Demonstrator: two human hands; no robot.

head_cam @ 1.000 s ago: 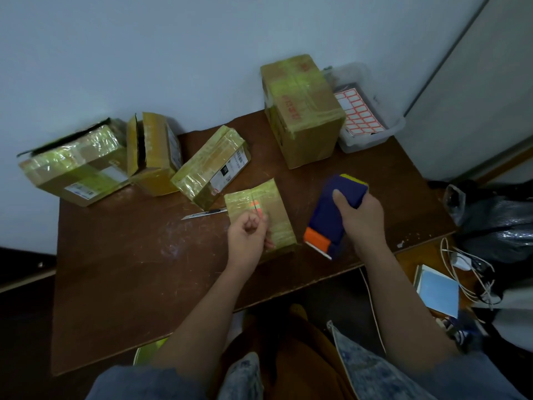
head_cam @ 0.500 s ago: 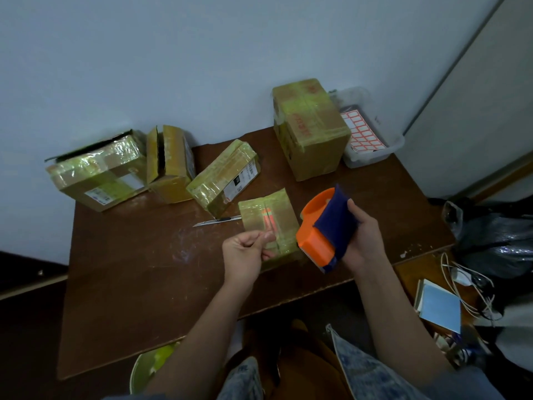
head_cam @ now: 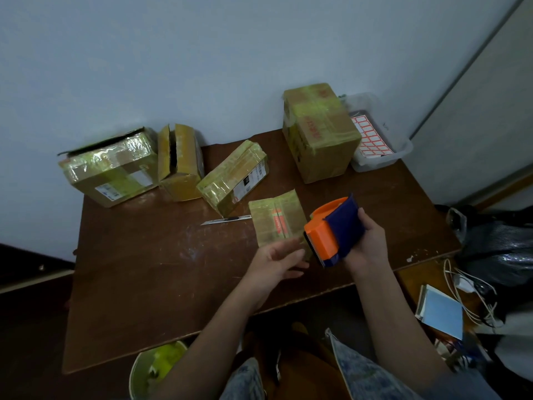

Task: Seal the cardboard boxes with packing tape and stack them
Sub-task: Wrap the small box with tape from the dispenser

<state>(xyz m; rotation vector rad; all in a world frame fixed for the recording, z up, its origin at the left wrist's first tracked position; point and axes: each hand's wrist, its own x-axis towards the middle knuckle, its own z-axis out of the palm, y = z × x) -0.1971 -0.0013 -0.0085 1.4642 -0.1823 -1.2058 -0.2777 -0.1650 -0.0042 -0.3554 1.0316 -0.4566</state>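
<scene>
While leaning over a scuffed brown table [head_cam: 138, 284] against a pale wall [head_cam: 202, 53], working at its near right edge. Tallest taped box [head_cam: 318, 134] standing at the back right, partly hiding a clear tub of red-bordered labels [head_cam: 377, 140]. Wide box [head_cam: 109, 168] overhanging the table's left corner, an untaped box [head_cam: 178, 163] with a dark open slit just beside it, a slanted box [head_cam: 233, 174] next along. Small flat box [head_cam: 277, 220] lying nearest, its lower edge hidden behind the hands. Right hand [head_cam: 370, 243] gripping the orange-and-blue tape dispenser [head_cam: 331, 230], roll unseen. Left hand [head_cam: 278, 261] hovering loose, fingers relaxed near the dispenser's blade; tape between them too faint to make out. Box cutter [head_cam: 226, 220] lying left of the flat box.
</scene>
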